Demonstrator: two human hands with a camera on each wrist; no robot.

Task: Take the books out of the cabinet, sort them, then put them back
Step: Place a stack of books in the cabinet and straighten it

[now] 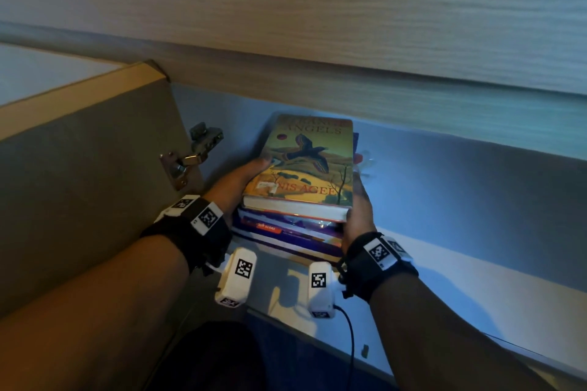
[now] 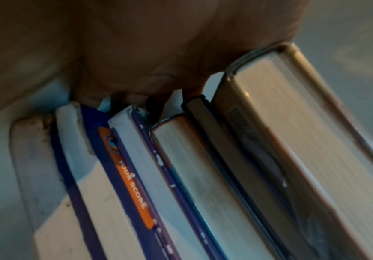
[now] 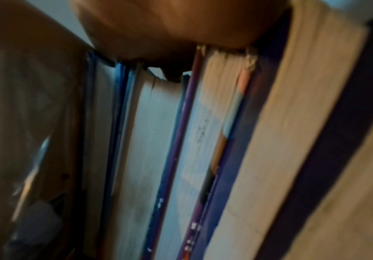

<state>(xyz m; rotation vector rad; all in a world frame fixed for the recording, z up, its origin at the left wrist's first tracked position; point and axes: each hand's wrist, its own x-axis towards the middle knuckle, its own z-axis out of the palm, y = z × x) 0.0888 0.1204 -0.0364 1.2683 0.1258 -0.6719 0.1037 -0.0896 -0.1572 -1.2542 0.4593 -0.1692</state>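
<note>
both hands, left hand (image 1: pixel 236 182) and right hand (image 1: pixel 359 209), clasp the stack of books (image 1: pixel 298 190) from either side, fingers curled round it, steadying it at the cabinet shelf (image 1: pixel 444 257)'s left front corner.

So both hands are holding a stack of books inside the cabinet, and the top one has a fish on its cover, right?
Not quite: the head view shows a flying bird on the top book, not a fish. The rest holds: both the left hand and right hand hold the stack of books inside the cabinet.

stack of books (image 1: pixel 295 200) lying flat in my cabinet (image 1: pixel 444 187), yellow bird-cover hardback (image 1: pixel 305 165) on top, purple paperbacks underneath
</note>
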